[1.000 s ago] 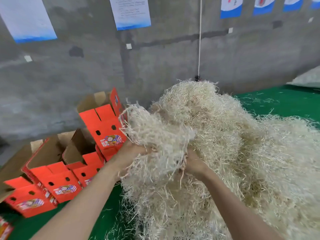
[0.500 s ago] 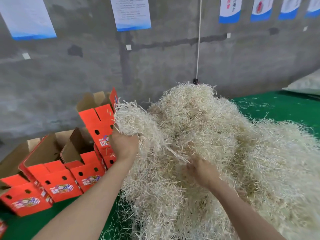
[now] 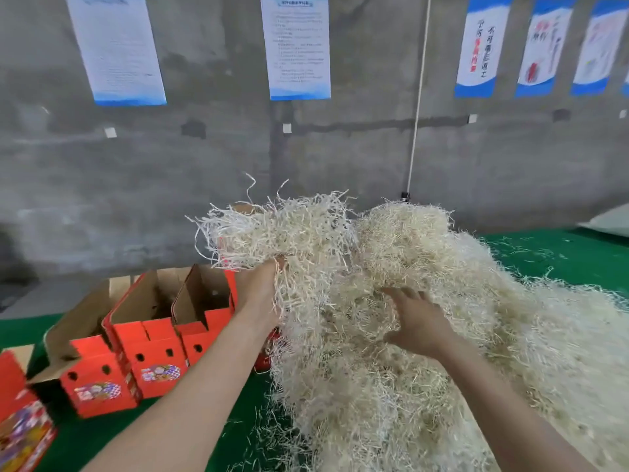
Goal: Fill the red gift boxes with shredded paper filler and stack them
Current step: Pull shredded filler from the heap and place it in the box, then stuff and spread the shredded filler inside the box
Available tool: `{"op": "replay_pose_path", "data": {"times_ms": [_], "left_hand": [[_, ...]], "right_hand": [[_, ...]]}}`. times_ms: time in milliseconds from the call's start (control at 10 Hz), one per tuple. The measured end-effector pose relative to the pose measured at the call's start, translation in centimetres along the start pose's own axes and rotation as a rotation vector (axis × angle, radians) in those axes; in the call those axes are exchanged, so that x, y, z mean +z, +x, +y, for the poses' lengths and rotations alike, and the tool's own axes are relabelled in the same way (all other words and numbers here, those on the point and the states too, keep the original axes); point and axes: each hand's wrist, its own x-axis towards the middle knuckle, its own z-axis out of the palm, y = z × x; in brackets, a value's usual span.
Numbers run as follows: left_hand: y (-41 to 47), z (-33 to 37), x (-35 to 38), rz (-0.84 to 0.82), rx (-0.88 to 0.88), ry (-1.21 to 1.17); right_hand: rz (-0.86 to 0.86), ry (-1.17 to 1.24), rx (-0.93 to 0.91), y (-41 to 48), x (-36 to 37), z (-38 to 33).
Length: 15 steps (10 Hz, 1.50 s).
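Left hand (image 3: 258, 294) is gripping a clump of shredded paper (image 3: 289, 233) and holding it raised just beside the open red gift boxes (image 3: 149, 338) on the green table (image 3: 578, 260). Right hand (image 3: 415, 321) is lying flat-fingered on the main pile (image 3: 476, 352); its fingertips are partly buried, so it is probably holding nothing.

Risks:
- Strands are bridging clump and pile, so a pull may drag extra filler out and scatter it.
- The left forearm is passing close to the nearest box and may knock it.
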Motion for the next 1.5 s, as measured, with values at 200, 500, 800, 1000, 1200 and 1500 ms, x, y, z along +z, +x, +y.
{"op": "replay_pose_path", "data": {"times_ms": [200,500,800,1000,1200,1500], "left_hand": [[-3.9,1.0,-4.6,-0.101,0.105,0.127],[-7.7,1.2,-17.7,-0.259,-0.019,0.342],[-10.2,0.1,-30.7,-0.353,-0.136,0.353],[-11.1,-1.9,-32.9,-0.455,-0.542,0.508],[-10.2,-6.4,-32.1,-0.491,-0.359,0.733],[-11.1,-6.7,-32.8,-0.767,-0.302,1.093]], "right_hand": [[-0.287,1.36,-0.184,-3.2,-4.6,-8.9],[-0.356,1.1,0.057,-7.5,2.0,-17.4],[-0.428,0.999,0.286,-13.2,8.5,-20.0],[-0.568,0.873,0.314,-17.6,12.7,-21.8],[-0.603,0.965,0.298,-19.4,13.5,-22.5],[-0.672,0.815,0.355,-20.8,15.1,-21.9]]}}
